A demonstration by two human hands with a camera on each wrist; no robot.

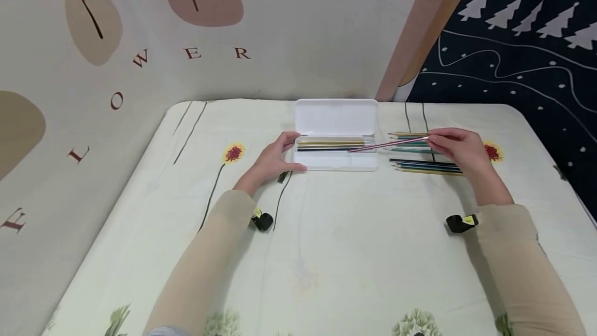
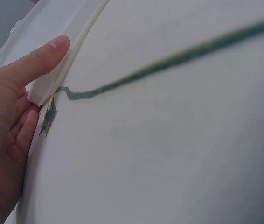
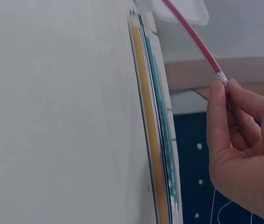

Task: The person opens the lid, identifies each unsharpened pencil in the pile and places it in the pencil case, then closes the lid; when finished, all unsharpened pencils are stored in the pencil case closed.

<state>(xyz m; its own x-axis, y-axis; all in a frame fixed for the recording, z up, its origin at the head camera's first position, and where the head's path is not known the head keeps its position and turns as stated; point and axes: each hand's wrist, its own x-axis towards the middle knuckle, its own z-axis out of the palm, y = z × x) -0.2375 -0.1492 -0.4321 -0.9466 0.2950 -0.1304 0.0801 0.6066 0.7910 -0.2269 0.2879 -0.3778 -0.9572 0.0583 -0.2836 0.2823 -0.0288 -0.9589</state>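
Observation:
A white pencil case [image 1: 336,163] lies with its lid [image 1: 336,117] raised at the back, several gold and dark pencils [image 1: 326,144] inside it. My left hand [image 1: 272,158] grips its left end, the thumb [image 2: 52,53] on the near rim and the other fingers around the corner. Between thumb and fingertips my right hand [image 1: 459,149] pinches one end of a pink pencil [image 1: 387,144]. That end has a silver band in the right wrist view. The pencil slants left, its far tip over the open case.
Right of the case, below and beside my right hand, lie several pencils in gold, green and dark colours [image 1: 424,166]. A flower-printed cloth [image 1: 336,253] covers the table. A patterned wall covering [image 1: 303,66] stands behind, a dark tree-printed fabric [image 1: 508,77] at the right.

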